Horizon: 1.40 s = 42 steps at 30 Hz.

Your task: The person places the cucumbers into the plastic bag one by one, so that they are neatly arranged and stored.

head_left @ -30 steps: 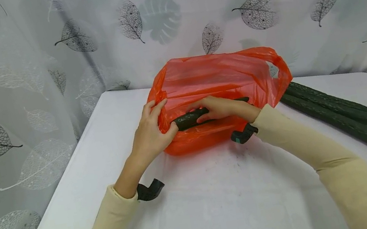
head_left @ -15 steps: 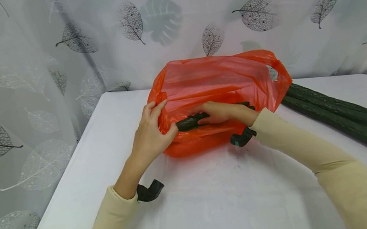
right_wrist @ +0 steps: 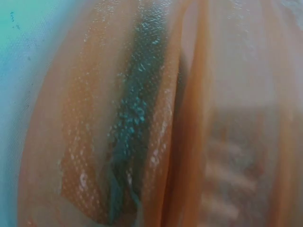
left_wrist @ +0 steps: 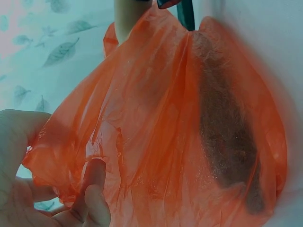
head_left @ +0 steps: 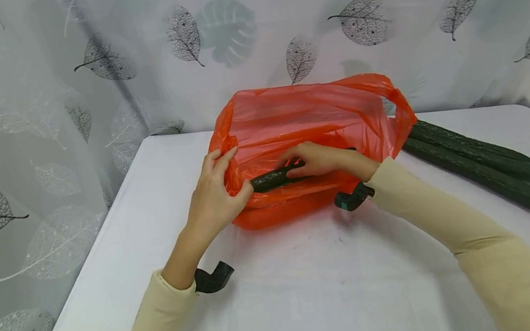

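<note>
A red-orange plastic bag lies on the table with its mouth facing me. My left hand grips the left edge of that mouth; in the left wrist view its fingers bunch the thin plastic. Inside the opening, my right hand holds a dark green cucumber lying crosswise, thumb in front and fingers behind. Its left end reaches close to my left thumb. Through the plastic, a long dark shape shows in the left wrist view, and a green one in the right wrist view.
Two more cucumbers lie side by side on the white table, right of the bag, their far ends behind it. A bag handle loop sticks out at the right. A leaf-print curtain hangs behind and left.
My right hand has sunk slightly deeper into the bag with the cucumber, and less of the cucumber's right end shows. My left hand keeps its hold on the bag edge.
</note>
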### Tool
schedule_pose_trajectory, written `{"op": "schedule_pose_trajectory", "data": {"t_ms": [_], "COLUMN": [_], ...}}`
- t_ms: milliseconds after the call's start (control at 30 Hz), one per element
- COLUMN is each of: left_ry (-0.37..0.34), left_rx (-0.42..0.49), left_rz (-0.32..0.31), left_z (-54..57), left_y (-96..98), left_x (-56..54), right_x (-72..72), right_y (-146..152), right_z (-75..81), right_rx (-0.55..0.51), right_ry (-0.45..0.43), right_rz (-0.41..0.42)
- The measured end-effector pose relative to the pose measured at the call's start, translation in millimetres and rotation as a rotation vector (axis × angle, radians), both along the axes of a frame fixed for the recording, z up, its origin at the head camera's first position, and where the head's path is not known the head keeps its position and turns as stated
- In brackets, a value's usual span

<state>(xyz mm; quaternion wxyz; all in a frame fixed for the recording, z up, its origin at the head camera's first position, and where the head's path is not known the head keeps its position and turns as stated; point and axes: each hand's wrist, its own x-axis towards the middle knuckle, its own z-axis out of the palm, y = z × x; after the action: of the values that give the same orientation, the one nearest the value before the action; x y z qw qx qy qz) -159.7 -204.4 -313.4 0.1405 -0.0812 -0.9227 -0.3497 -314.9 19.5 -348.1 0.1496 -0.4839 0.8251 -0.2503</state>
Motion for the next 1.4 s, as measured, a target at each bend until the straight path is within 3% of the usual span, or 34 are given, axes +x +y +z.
{"op": "schedule_pose_trajectory", "data": {"t_ms": [433, 733, 1167, 1400], "left_ry": [0.029, 0.033, 0.009, 0.008], "left_rx": [-0.058, -0.061, -0.053, -0.058], "left_rz": [0.013, 0.013, 0.012, 0.006], "left_z": [-1.0, -1.5, -2.7, -4.1], "left_y": [3.7, 2.9, 2.4, 3.3], "left_x": [1.7, 0.1, -1.1, -2.3], "right_x": [2.6, 18.6, 32.6, 42.8], "right_y": [13, 27, 49, 61], "right_z": [2.0, 5.3, 9.2, 13.9], "right_rx": [-0.157, -0.254, -0.296, -0.376], "right_ry": [-0.069, -0.052, -0.049, -0.026], "right_rz": [-0.045, -0.107, -0.078, -0.1]}}
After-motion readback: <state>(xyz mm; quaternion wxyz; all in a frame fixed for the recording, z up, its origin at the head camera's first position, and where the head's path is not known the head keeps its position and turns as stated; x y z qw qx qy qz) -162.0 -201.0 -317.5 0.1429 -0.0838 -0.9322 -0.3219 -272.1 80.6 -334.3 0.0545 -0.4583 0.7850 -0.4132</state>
